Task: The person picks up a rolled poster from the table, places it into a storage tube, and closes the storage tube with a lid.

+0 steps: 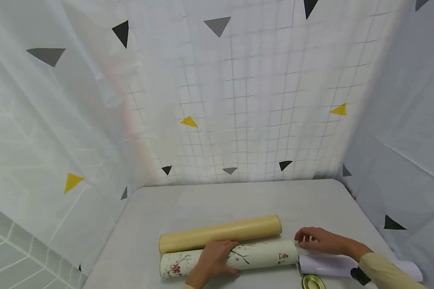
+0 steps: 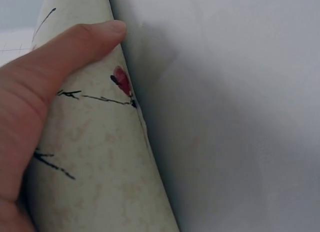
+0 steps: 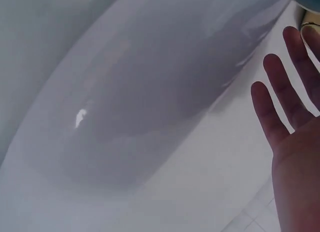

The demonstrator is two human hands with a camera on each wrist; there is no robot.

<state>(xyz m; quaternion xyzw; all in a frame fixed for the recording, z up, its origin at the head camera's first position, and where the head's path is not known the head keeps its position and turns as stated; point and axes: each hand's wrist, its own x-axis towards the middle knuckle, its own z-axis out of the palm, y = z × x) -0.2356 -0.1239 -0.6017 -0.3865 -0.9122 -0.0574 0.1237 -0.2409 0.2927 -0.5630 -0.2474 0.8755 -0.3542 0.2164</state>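
Observation:
A pale tube with a plum-blossom pattern (image 1: 260, 255) lies across the front of the table. My left hand (image 1: 215, 259) grips it near the middle, fingers over the far side and thumb along the near side. The left wrist view shows the thumb (image 2: 82, 44) lying across the pattern. My right hand (image 1: 322, 240) holds nothing, just above a glossy white roll (image 1: 325, 265), its fingers apart in the right wrist view. The roll's left end meets the patterned tube's right end; whether it goes inside is hidden. My right forearm covers part of the roll.
A plain yellow tube (image 1: 220, 233) lies right behind the patterned one. A round gold lid (image 1: 312, 282) sits at the table's front, below the roll's left end. White sheets with printed triangles (image 1: 217, 26) hang behind and on both sides of the table (image 1: 238, 196).

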